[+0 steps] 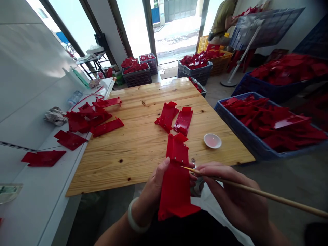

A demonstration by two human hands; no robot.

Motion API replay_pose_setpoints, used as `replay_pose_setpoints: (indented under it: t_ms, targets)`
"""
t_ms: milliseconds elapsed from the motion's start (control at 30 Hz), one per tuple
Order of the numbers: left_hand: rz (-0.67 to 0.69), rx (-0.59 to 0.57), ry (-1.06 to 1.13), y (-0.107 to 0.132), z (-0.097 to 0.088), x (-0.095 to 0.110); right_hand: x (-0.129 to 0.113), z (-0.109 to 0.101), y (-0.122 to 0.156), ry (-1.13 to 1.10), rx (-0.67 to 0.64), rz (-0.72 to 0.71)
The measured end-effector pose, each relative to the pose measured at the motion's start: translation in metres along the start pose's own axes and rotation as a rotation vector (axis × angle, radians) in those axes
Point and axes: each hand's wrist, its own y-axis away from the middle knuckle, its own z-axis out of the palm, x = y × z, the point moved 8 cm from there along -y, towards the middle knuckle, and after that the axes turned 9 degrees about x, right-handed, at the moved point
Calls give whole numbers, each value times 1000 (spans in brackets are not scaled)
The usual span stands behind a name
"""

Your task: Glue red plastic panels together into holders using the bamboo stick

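My left hand [154,186] grips a long red plastic part [176,186] by its left edge, thumb on top, holding it over my lap at the table's near edge. Fingers of that hand also show past the part's right side. In my right hand [230,191] is a thin paintbrush [256,192] with a wooden handle, held in a pinch. Its fine tip meets or nearly meets the part just below a row of small holes. A small white dish [212,140] with pinkish liquid stands on the table to the right. Two more red parts [167,116] lie beyond the held one.
The wooden table [135,136] carries a pile of red parts [87,118] at its left, spilling onto a white ledge [55,174]. A blue crate [269,123] full of red parts stands at the right. Further crates and a seated person [221,22] are at the back.
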Motion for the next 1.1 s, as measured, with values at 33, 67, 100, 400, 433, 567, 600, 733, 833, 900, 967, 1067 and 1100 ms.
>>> replay_pose_setpoints:
  t_ms: [33, 67, 100, 400, 433, 567, 600, 733, 833, 900, 967, 1067, 1100]
  targets:
    - [7, -6, 16, 0, 2, 1, -1, 2, 1, 19, -6, -13]
    - [1, -12, 34, 1, 4, 1, -2, 3, 1, 35, -11, -27]
    - [-10, -14, 52, 2, 6, 2, -3, 4, 1, 46, -16, -39]
    - [65, -8, -35, 4, 10, 14, -9, 6, 2, 118, -11, -104]
    - [74, -4, -40, 4, 10, 14, -9, 7, 2, 117, -13, -103]
    - [83, 3, -69, 1, 9, 13, -7, 7, 3, 92, -17, -82]
    - [79, -1, -78, 1, 9, 12, -7, 7, 3, 88, -19, -78]
    - [67, 36, -72, 2, 7, 10, -3, 8, 2, 92, -28, -62]
    - [-16, 58, -14, 3, 7, 4, 0, 8, 1, 101, -20, -50]
    - [-52, 46, 9, 3, 8, 1, 0, 7, -1, 99, -7, -48]
    - [-63, 39, 28, 2, 8, 0, 0, 7, -2, 97, 4, -47]
    - [-91, 33, 81, 0, 6, -4, 1, 6, -3, 82, 11, -37]
    - [-100, 28, 102, 0, 6, -6, 2, 6, -3, 73, 9, -31]
